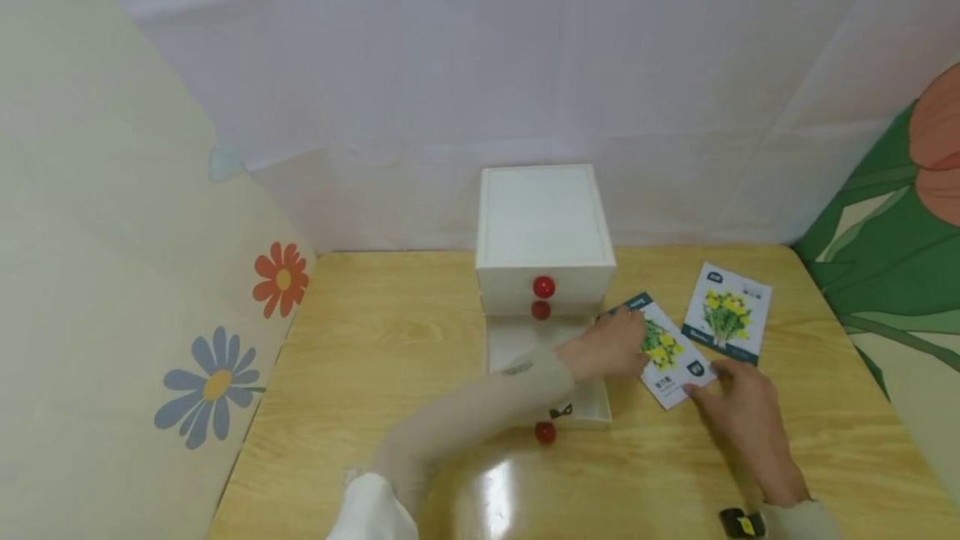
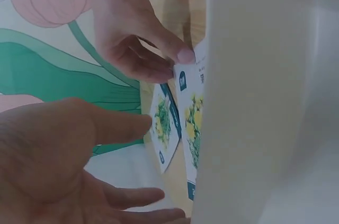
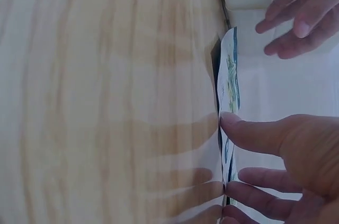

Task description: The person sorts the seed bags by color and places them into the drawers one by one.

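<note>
A white seed packet [image 1: 667, 357] printed with yellow flowers and green leaves lies on the table, right of a white drawer box [image 1: 546, 215]. My right hand [image 1: 750, 407] pinches its near right corner, thumb on one edge and fingers at the other. Over its far left end hovers my left hand [image 1: 611, 344], fingers loosely extended; in the right wrist view this hand [image 3: 304, 17] is apart from the packet. Just behind lies a second, matching packet [image 1: 727, 315]. The box's bottom drawer [image 1: 603, 407] is pulled out, partly hidden by my left forearm.
Red knobs sit on the drawer fronts, one [image 1: 545, 432] on the pulled-out drawer. The wooden table [image 1: 390, 332] meets a pale cloth backdrop [image 1: 405, 107] behind and flower-printed panels at both sides. A black strap [image 1: 742, 523] lies by my right wrist.
</note>
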A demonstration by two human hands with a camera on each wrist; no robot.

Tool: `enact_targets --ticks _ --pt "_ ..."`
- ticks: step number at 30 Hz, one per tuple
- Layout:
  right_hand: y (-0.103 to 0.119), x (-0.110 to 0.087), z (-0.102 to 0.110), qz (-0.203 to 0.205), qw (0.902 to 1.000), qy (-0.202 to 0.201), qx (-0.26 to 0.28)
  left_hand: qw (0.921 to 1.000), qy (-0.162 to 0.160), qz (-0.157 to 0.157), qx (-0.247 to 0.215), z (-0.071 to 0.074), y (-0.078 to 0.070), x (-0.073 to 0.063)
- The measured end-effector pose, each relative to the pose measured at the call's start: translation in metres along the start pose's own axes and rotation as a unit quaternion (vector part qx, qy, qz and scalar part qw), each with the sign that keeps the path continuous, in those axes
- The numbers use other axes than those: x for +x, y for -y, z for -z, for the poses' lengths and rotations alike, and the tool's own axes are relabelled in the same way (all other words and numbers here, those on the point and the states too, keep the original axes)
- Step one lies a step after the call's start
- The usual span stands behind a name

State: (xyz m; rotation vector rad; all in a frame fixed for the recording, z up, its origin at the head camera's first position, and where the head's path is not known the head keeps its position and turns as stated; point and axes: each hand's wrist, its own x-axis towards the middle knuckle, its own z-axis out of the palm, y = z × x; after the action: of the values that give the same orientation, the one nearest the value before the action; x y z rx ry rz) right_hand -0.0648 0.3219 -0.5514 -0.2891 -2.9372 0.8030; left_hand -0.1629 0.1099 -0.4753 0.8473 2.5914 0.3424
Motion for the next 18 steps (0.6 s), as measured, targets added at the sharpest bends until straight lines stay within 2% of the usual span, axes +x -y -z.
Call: enact_targets --ticks 5,8,10,12,14,15,18 --pt "-0.001 0.0 0.002 -0.005 0.9999 0.006 0.011 0.9961 0.035 0.08 0.01 -0.001 -0.01 0.015" --pt "-0.004 -0.001 0.002 -0.004 0.9998 -0.002 0.02 0.99 0.059 0.122 0.04 -0.007 -0.017 0.029" --pt "-0.006 -0.002 0.002 -0.004 0.9996 -0.008 0.025 0.984 0.074 0.144 0.074 -0.011 -0.022 0.04" --pt "-0.008 -0.002 0.002 -0.006 0.9995 -0.009 0.031 0.9772 0.087 0.157 0.114 -0.015 -0.025 0.052" --pt "-0.009 -0.002 0.002 -0.008 0.9993 -0.007 0.036 0.9709 0.097 0.157 0.152 -0.017 -0.025 0.06" --pt "-0.009 -0.002 0.002 -0.01 0.9992 -0.004 0.038 0.9699 0.098 0.155 0.16 -0.019 -0.025 0.063" --pt "-0.01 -0.002 0.003 -0.012 0.9991 0.001 0.041 0.9717 0.099 0.15 0.153 -0.015 -0.025 0.061"
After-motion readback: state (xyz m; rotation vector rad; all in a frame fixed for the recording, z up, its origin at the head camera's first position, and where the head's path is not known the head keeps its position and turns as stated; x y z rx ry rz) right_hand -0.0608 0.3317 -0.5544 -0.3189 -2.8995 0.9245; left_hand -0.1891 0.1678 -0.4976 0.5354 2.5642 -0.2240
